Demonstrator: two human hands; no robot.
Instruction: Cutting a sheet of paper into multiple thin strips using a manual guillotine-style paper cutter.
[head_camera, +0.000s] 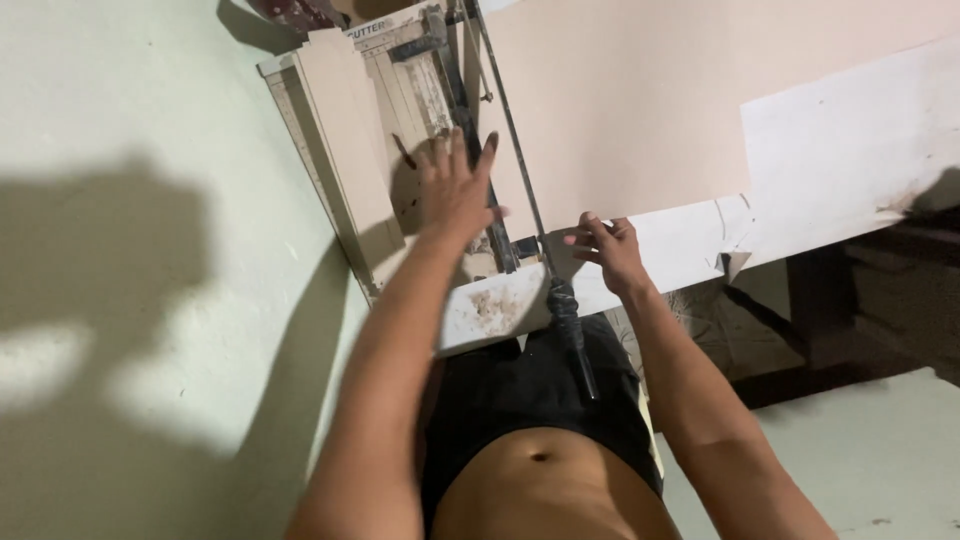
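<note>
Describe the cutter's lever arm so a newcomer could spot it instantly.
Start at the paper cutter board lying on the pale table, under the left hand. Along the board's right edge a thin metal lever arm runs towards the person, ending in a dark wrapped handle just left of the right hand. It is the only long dark bar there; everything beside it is pale sheet.

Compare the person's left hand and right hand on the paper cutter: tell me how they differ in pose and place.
The left hand lies flat, fingers spread, pressing on the paper cutter bed left of the blade arm; the right hand is curled, fingertips pinching the near edge of the large beige sheet right of the arm. The left hand reaches farther forward; the right hand stays near the table edge. Both are bare, and neither grips the blade handle.
</note>
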